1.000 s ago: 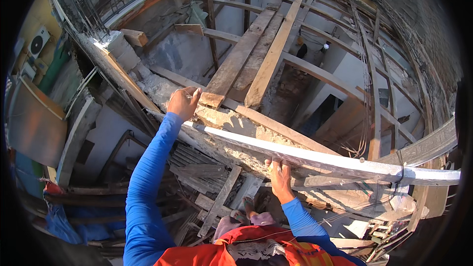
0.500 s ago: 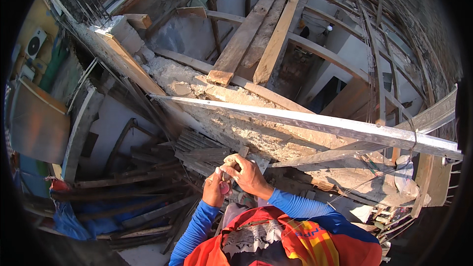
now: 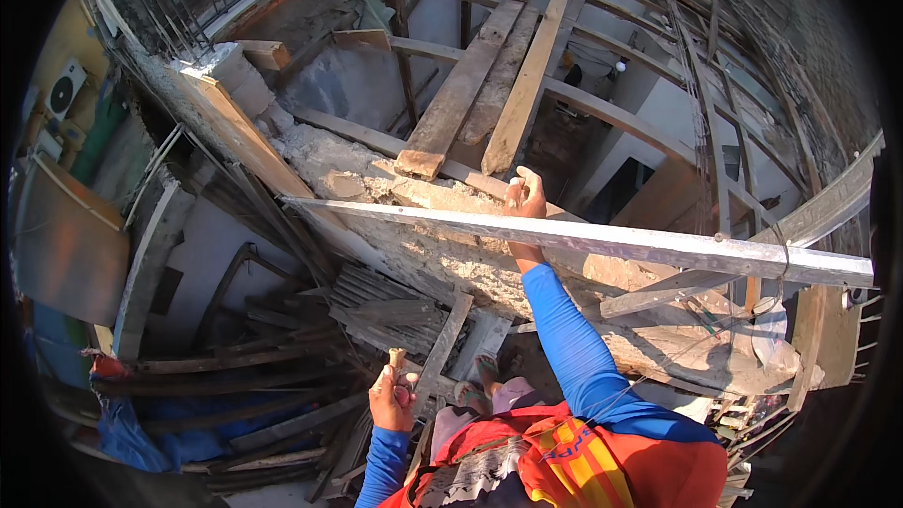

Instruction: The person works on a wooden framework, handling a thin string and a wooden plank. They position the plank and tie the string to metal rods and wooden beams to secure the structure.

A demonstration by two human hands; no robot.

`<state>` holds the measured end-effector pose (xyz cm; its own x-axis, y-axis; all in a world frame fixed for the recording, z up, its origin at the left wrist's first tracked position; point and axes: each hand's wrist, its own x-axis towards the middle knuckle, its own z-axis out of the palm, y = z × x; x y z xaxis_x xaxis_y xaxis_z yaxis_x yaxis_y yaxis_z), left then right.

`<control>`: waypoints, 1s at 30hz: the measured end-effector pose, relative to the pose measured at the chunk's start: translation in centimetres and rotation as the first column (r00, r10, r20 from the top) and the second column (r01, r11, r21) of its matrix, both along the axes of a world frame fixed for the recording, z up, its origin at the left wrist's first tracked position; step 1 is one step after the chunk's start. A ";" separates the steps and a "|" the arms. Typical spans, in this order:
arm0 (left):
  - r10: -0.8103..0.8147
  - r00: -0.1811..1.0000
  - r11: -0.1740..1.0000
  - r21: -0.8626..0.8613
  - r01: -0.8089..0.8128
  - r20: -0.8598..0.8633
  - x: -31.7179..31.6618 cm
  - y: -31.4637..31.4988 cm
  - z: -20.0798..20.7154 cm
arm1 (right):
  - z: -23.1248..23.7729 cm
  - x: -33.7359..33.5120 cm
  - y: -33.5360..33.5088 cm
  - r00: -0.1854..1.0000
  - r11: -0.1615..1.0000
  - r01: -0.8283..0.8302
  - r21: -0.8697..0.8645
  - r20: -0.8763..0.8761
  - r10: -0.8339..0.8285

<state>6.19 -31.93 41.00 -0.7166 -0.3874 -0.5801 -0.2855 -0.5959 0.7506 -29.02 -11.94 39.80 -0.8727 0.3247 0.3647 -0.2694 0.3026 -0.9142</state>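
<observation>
My left hand, low in front of my body, is closed around a short tan piece that sticks up above the fingers. A pink round thing shows in the same grip; I cannot tell its kind. My right hand reaches over the long pale straight bar, just above the top of the rough wall. Its fingers are curled, and what they hold, if anything, is too small to make out. The bar crosses in front of my right wrist.
Wooden planks rest their ends near the wall top, with an open roof frame and a room below. Loose timber lies lower left. My feet stand near a narrow board. Thin wires hang at the right.
My hands were together in front of me. Now the right has reached forward over the bar, while the left has moved slightly left and nearer, keeping the tan piece and pink thing.
</observation>
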 end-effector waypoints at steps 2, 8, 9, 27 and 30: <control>-0.033 0.999 0.999 -0.025 0.033 0.002 1.1 -0.2 -0.3 | 0.7 -5.0 -1.5 0.977 0.958 0.115 0.263 0.146 -0.157; 0.134 0.989 0.985 -0.121 -0.127 0.055 4.5 -0.4 -0.7 | 3.0 -11.0 -3.2 0.797 0.879 0.090 0.468 0.495 -0.345; 0.168 0.983 0.980 -0.123 -0.159 0.071 4.9 -0.2 -0.9 | 2.9 -11.4 -3.1 0.769 0.908 0.088 0.409 0.551 -0.323; 0.120 0.986 0.989 -0.099 -0.108 0.115 5.9 -1.4 -4.0 | -2.1 -11.8 17.7 0.349 0.567 0.334 0.753 0.460 -0.817; 0.136 0.979 0.988 -0.092 -0.123 0.155 6.8 -1.8 -4.6 | -8.2 -13.2 24.6 0.305 0.576 0.466 0.671 0.490 -0.817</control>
